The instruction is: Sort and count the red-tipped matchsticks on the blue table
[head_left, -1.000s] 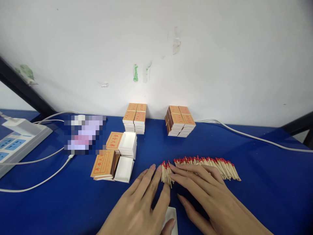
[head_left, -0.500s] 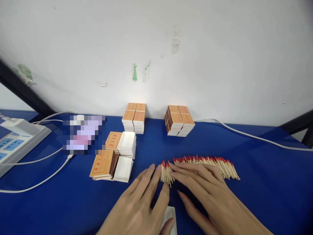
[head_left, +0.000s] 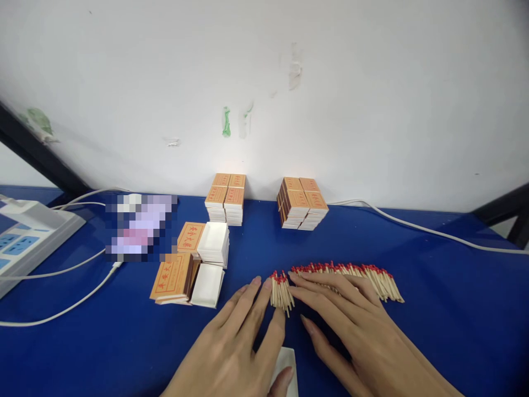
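A small bunch of red-tipped matches lies on the blue table between my two hands. My left hand rests flat with fingers spread, its fingertips touching the bunch's left side and lower end. Under its thumb side, a white matchbox tray is partly hidden. My right hand lies over the long row of matches, fingers stretched out, index fingertip at the bunch's right edge. The middle of that row is covered by the right hand.
Stacked matchboxes stand by the wall in a left block and a right block. White inner trays and orange sleeves lie left of my hands. Farther left are a blurred phone, a power strip and white cables.
My right hand's fingers have shifted very slightly at the matches. My left hand stays almost the same, and the view has moved a little.
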Motion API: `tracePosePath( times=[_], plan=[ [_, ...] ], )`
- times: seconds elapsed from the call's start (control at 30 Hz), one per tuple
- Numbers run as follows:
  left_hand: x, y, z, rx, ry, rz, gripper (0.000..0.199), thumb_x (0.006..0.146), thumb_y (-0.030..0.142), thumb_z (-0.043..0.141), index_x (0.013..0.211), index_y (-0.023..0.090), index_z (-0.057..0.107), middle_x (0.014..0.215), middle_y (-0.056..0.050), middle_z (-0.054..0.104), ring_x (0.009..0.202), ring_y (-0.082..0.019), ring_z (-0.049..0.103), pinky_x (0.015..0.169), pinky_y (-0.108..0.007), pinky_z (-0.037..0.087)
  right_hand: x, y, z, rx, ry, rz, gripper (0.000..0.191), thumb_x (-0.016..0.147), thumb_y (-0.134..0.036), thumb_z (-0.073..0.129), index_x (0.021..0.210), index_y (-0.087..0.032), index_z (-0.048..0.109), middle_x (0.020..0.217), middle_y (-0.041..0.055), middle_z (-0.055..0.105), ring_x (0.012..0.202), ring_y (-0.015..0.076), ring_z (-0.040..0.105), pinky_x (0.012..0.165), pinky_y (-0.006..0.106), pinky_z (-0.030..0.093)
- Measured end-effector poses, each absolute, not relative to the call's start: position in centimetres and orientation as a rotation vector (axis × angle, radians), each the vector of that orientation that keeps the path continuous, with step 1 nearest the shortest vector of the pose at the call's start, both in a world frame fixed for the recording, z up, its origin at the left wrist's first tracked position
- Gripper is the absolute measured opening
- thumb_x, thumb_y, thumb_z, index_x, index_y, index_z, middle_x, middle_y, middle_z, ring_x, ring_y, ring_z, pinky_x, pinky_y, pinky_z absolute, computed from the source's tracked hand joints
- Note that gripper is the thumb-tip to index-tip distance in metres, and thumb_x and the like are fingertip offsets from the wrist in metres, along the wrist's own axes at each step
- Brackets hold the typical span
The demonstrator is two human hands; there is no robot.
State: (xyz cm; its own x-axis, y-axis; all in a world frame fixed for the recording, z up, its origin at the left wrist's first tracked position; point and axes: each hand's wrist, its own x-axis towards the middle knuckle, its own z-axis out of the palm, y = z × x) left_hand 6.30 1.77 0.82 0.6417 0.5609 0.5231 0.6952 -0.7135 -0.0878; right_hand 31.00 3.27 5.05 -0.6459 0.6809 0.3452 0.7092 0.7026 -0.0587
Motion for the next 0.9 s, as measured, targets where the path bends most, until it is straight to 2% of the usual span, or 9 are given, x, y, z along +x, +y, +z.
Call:
tracePosePath(
  times=[0.23, 0.47, 0.9],
  plan=[
    [6.25, 1.83, 0.81, -2.583, -1.010, -0.683, 0.048, 0.115, 0.035, 0.041, 0.141, 0.005, 0.068, 0.151, -0.023, 0.071, 0.142, -0.037, 0.070, 0.109, -0.041, 0.067, 30.84, 3.12, 4.98, -1.076, -2.519, -0.076, 0.038, 0.113, -0.018, 0.054, 0.149, -0.021, 0.066, 0.147, 0.0031, 0.077, 0.136, 0.0170, 0.069, 0.115, 0.034, 0.048],
    [6.39, 1.83, 0.82, -2.582, -1.010, -0.691, 0.048, 0.116, 0.035, 0.041, 0.144, 0.005, 0.066, 0.151, -0.023, 0.071, 0.140, -0.036, 0.071, 0.108, -0.041, 0.067, 30.87, 3.31, 5.17, -1.082, -2.541, -0.107, 0.039, 0.111, -0.014, 0.052, 0.148, -0.016, 0.064, 0.146, 0.0102, 0.077, 0.133, 0.0193, 0.070, 0.113, 0.037, 0.050],
    [6.43, 1.85, 0.59, -2.589, -1.000, -0.697, 0.044, 0.114, 0.033, 0.044, 0.138, 0.006, 0.069, 0.149, -0.024, 0.072, 0.139, -0.038, 0.071, 0.108, -0.042, 0.068, 30.68, 3.44, 5.15, -1.089, -2.526, -0.121, 0.041, 0.110, -0.012, 0.050, 0.148, -0.017, 0.063, 0.137, 0.0092, 0.079, 0.129, 0.0199, 0.071, 0.111, 0.037, 0.050]
  ],
)
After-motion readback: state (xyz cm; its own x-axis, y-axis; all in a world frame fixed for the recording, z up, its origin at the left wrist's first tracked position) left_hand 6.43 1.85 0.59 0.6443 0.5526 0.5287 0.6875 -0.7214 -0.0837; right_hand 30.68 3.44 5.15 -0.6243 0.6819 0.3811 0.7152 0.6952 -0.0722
